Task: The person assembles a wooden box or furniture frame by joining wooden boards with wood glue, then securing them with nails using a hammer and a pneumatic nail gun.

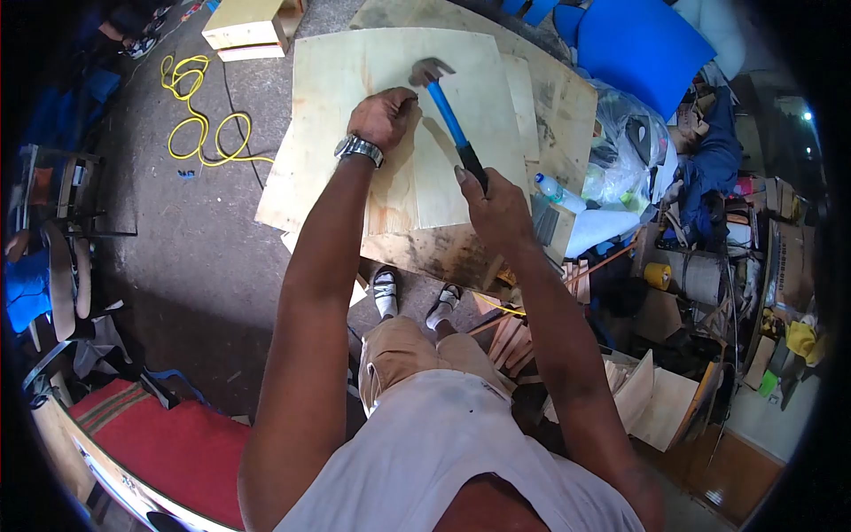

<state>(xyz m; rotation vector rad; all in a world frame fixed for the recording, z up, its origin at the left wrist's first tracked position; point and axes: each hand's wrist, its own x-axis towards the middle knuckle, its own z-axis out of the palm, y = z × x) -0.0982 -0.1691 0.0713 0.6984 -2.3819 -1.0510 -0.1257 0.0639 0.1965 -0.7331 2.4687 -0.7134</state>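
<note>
My right hand (pixel 495 202) is wrapped round the black grip of a claw hammer (pixel 446 113) with a blue shaft. The hammer's head is raised over a pale plywood sheet (pixel 337 80), just right of my left hand. With a watch (pixel 359 151) at its wrist, my left hand (pixel 384 117) is closed low over the sheet, fingertips pinched together; whatever they hold is too small to make out. Under the pale sheet lies a larger, stained board (pixel 567 115).
A wooden box (pixel 244 28) stands beyond the sheet, and a yellow cable (pixel 206 146) coils on the floor at left. At right are a water bottle (pixel 558 191), plastic bags (pixel 620 142) and a blue sheet (pixel 634 49). Wood offcuts (pixel 514 341) lie near my feet.
</note>
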